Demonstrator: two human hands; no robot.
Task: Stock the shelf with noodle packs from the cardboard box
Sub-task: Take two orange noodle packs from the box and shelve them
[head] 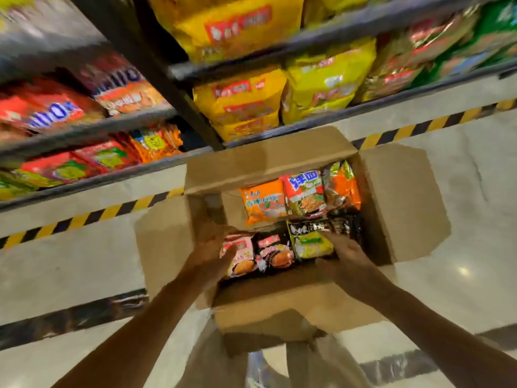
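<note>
An open cardboard box (397, 197) stands on the floor before the shelf (92, 130), flaps spread. Inside lie several noodle packs: an orange pack (264, 201), a red-and-green pack (305, 194) and a shiny orange pack (342, 189) at the far side, a pink pack (242, 256), a black pack (275, 252) and a yellow-green pack (313, 245) at the near side. My left hand (212, 247) reaches into the box's left side, fingers on the pink pack. My right hand (345, 254) is at the right, fingers against the yellow-green pack. The view is blurred, so neither grasp is clear.
Dark metal shelves hold red and orange packs at the left and big yellow bags (240, 105) in the middle, with mixed packs at the right. Yellow-and-black hazard tape (414, 130) runs along the floor under the shelving. The pale floor (461, 247) surrounds the box.
</note>
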